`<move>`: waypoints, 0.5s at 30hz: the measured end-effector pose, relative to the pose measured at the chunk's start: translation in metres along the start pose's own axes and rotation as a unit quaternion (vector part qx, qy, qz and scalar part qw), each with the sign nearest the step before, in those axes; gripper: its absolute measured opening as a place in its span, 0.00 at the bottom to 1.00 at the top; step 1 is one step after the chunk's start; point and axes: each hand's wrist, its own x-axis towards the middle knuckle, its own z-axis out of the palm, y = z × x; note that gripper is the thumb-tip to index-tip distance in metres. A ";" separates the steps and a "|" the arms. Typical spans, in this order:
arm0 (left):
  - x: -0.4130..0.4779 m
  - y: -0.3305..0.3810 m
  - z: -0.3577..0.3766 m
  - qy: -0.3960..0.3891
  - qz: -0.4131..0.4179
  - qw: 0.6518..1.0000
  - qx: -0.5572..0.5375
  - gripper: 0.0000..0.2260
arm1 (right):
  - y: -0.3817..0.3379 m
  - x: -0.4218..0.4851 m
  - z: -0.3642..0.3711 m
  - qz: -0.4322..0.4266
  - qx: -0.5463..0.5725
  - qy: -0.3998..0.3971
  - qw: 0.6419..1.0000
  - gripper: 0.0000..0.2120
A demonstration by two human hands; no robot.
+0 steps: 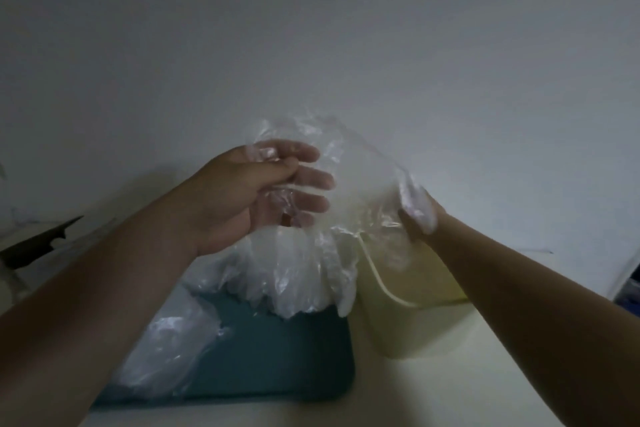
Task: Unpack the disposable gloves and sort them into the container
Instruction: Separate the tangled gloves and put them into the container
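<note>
1st observer: hands on the gloves (360,177)?

2nd observer: both; left hand (242,198) pinches the upper edge of the clear film, thumb against fingers, the other fingers fairly straight behind it; right hand (420,222) has its fingers curled on the lower right edge.

1st observer: lie of the film?

2nd observer: held in the air between the hands, long axis slanting down to the right; a tail hangs over the teal tray (277,357), just beside the left rim of the container (377,277).

1st observer: container relative to the hands?

2nd observer: pale yellow, directly beneath the right hand, down and right of the left; right hand nearer; judgement: the drop goes rightward and down, tail to clear the rim first; crumpled plastic (166,340) also on the tray; gloves or wrapper, cannot tell.
</note>
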 end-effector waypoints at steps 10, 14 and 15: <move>0.121 -0.058 0.076 0.034 -0.138 0.980 0.137 0.08 | 0.049 -0.019 -0.076 -0.001 0.205 0.175 0.963 0.12; 0.144 -0.078 0.094 0.067 -0.150 0.976 0.140 0.09 | 0.042 -0.050 -0.069 -0.058 0.211 0.039 0.975 0.14; 0.148 -0.078 0.095 0.080 -0.141 0.976 0.143 0.10 | 0.035 -0.058 -0.064 -0.065 0.175 -0.023 0.982 0.17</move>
